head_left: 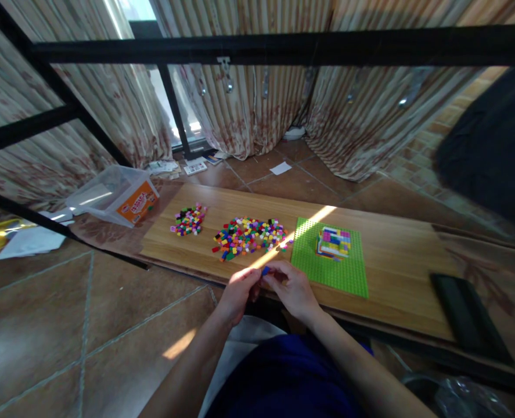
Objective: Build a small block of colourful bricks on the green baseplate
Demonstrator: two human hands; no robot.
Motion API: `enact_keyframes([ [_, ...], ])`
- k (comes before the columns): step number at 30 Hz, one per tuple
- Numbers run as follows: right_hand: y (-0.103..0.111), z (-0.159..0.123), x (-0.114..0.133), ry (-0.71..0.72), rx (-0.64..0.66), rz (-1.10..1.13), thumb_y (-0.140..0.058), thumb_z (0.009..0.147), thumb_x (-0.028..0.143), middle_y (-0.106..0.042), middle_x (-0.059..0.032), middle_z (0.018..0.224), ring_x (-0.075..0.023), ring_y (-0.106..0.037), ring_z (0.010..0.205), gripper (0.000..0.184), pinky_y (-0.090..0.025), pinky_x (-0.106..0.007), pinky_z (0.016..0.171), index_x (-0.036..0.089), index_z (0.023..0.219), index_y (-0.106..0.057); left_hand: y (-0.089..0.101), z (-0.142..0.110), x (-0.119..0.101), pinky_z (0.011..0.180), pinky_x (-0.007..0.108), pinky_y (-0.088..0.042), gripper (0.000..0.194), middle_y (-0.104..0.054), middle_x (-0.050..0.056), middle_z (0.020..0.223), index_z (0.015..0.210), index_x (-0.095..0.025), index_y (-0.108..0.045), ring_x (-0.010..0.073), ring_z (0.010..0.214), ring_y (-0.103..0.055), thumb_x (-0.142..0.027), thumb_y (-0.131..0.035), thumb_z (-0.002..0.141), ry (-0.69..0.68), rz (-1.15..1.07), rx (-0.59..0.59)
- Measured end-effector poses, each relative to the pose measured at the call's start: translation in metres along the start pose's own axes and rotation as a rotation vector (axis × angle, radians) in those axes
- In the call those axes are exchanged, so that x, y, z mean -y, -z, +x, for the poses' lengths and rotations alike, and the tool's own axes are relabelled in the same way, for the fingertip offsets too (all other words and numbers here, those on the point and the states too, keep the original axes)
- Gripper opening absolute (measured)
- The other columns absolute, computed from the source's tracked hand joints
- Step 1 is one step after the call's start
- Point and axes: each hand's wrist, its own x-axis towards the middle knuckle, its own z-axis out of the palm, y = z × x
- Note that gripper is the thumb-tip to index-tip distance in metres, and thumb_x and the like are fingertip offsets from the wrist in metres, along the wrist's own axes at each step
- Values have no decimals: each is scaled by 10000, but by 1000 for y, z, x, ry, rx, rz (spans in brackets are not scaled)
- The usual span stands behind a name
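My left hand (242, 288) and my right hand (292, 287) meet at the table's front edge, fingertips pinched together on a small blue building brick (265, 271). Just beyond them spreads a large heap of mixed-colour bricks (251, 235). A smaller heap of bricks (189, 220) lies farther left. To the right of my hands is a green baseplate (307, 264), and on it stands a low block of stacked bricks (334, 241) in white, yellow, blue and purple. My fingers partly cover the blue brick.
A clear plastic box (104, 197) with an orange label stands at the table's left end. On the right end of the wooden table (400, 273) lies a dark flat object (468, 313). Black metal bars (266, 49) cross in front of the curtains.
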Motion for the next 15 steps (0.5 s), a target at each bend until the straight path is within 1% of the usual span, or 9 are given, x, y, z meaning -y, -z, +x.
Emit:
enact_keyframes([
  [3,7,-2,-1,13,-23,2,-592,822,270,-663,-29,868,-159,-615,783,137,-496,-291,737,221,932,-656,-8,0,-2,408,193,-254,290,-456,-49,498,640,-150,-553,45,408,-372,-405,-677,702,20,17,38],
  [8,22,-7,-1,38,-49,34,-590,823,279,-649,-27,849,-153,-610,758,139,-498,-279,701,224,937,-648,-23,2,-3,405,181,-232,271,-491,-37,584,677,-143,-563,26,421,-366,-389,-668,715,83,-53,134],
  [12,33,-13,1,82,-87,-55,-600,825,269,-628,-29,850,-145,-600,734,169,-501,-269,682,226,984,-638,-36,2,-2,404,176,-221,281,-484,-40,591,698,-145,-565,25,423,-370,-395,-691,697,117,-86,141],
  [15,38,-16,-1,132,-109,-174,-575,852,272,-629,-50,905,-155,-607,775,183,-511,-280,715,219,1019,-630,-43,2,1,406,176,-223,293,-467,-46,569,685,-148,-554,25,416,-360,-405,-695,692,125,-86,155],
])
